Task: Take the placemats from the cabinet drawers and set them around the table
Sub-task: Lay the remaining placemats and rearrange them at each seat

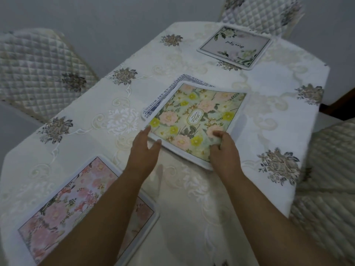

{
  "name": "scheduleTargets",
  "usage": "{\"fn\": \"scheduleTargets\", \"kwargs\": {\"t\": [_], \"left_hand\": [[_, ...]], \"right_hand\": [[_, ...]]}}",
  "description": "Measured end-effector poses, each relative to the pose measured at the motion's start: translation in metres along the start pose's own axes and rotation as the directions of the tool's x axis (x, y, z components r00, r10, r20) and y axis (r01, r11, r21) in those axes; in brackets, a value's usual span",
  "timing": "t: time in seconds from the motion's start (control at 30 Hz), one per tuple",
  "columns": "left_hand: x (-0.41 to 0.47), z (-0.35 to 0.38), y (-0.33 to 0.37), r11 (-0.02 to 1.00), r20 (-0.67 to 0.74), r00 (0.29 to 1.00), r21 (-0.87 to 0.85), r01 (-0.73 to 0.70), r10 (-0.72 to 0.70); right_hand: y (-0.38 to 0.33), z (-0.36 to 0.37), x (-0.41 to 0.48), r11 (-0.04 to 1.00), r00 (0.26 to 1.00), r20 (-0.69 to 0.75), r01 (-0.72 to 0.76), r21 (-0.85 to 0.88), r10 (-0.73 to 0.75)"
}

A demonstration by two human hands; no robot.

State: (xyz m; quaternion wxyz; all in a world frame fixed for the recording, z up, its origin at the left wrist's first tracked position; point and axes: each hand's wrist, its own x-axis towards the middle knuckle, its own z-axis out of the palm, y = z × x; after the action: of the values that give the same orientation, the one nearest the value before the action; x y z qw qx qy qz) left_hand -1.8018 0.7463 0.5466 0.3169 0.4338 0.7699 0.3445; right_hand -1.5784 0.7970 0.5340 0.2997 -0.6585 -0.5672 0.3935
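A green floral placemat (199,116) lies mid-table on top of a blue-and-white lettered placemat (163,95), of which only the left and far edges show. My right hand (223,148) pinches the green mat's near right corner, thumb on top. My left hand (143,150) is at the mat's near left corner with fingers straight, fingertips touching its edge. A pink floral placemat (57,208) lies at the near left, partly under my left forearm. A grey floral placemat (235,48) lies at the far end.
The table wears a white embroidered tablecloth (269,131). Quilted chairs stand at the left (38,77), far end (261,12) and right (326,179).
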Motion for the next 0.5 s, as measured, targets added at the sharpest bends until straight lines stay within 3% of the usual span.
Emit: {"fn": "scheduleTargets", "kwargs": {"t": [0.13,0.3,0.4,0.5], "left_hand": [[0.004,0.005,-0.013,0.997,0.069,0.995,-0.011,0.072,-0.071],[-0.003,0.008,-0.012,0.985,0.151,0.984,-0.131,0.114,-0.093],[-0.012,0.010,-0.007,0.957,0.278,0.955,-0.236,0.169,-0.100],[-0.032,0.011,0.004,0.875,0.488,0.862,-0.348,0.337,-0.138]], "right_hand": [[0.019,-0.027,-0.023,0.999,0.995,-0.083,0.054,-0.006,-0.054],[0.044,-0.063,-0.043,0.999,0.999,0.019,0.043,-0.026,-0.043],[0.049,-0.090,-0.061,0.994,0.998,0.041,0.043,0.103,-0.048],[0.045,-0.120,-0.087,0.959,0.998,0.026,0.039,0.279,-0.048]]}}
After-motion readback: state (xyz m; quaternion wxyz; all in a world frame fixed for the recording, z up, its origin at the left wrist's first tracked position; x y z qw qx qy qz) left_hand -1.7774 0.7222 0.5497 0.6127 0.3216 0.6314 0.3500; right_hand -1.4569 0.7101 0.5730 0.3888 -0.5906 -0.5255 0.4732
